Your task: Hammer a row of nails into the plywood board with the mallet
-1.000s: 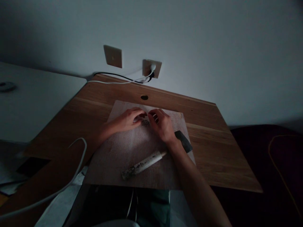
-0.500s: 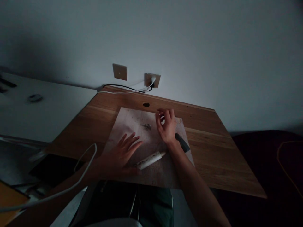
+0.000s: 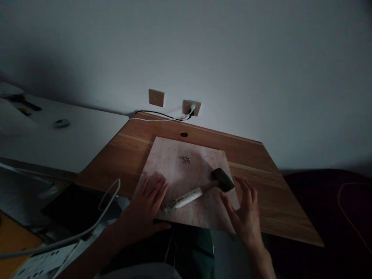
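Note:
A pale wooden board lies on the wooden table, with a hammer across its near half. The hammer has a dark head at the right and a handle wrapped in white toward the left. Farther back on the board is a small pile of nails. My left hand rests with fingers spread on the board's near left corner, left of the handle's end. Just right of the hammer head, my right hand is open, thumb and fingers apart, holding nothing.
The wooden table stands against the wall, where cables run from a socket. A white table adjoins at the left. A white cable loops near my left arm. Dark red cloth lies at the right.
My right hand has moved from beside the nails toward me and right, near the hammer head, uncovering more of the hammer. My left hand has drawn back slightly. The view has shifted a little.

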The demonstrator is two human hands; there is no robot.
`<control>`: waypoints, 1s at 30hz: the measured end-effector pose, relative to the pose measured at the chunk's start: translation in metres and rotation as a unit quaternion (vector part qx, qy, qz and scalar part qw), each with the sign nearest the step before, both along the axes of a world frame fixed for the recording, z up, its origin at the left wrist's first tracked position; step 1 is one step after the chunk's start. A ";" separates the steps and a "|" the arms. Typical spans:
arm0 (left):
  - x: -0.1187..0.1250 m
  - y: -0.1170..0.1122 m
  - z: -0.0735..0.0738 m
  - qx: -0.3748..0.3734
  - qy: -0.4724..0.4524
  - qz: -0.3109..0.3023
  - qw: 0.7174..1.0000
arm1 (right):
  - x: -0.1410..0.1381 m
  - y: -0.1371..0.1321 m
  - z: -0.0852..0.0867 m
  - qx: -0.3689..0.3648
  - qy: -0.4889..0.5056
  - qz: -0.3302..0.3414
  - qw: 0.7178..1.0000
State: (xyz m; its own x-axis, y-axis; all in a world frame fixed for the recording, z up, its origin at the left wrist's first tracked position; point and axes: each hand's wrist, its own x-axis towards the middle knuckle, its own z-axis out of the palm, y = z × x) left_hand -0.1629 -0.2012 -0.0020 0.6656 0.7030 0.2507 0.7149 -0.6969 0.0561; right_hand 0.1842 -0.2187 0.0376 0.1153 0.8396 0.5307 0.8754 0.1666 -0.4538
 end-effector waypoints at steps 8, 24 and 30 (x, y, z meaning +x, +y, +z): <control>0.003 0.000 -0.001 0.033 0.001 0.037 0.999 | 0.031 -0.062 -0.060 -0.102 -0.075 0.027 0.992; -0.080 0.037 0.005 -0.030 -0.091 0.077 0.992 | -0.047 -0.023 -0.043 -0.110 -0.046 0.101 0.988; -0.144 0.067 0.000 0.022 -0.119 0.195 0.973 | -0.112 -0.001 -0.046 -0.082 -0.018 0.120 0.989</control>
State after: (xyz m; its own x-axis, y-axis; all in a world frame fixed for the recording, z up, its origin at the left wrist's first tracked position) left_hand -0.3070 -0.1344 -0.0020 0.2694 0.8755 0.4011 0.8962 -0.3804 0.2284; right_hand 0.0717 -0.2200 -0.0082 -0.1145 0.9160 0.3845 0.8353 0.2983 -0.4618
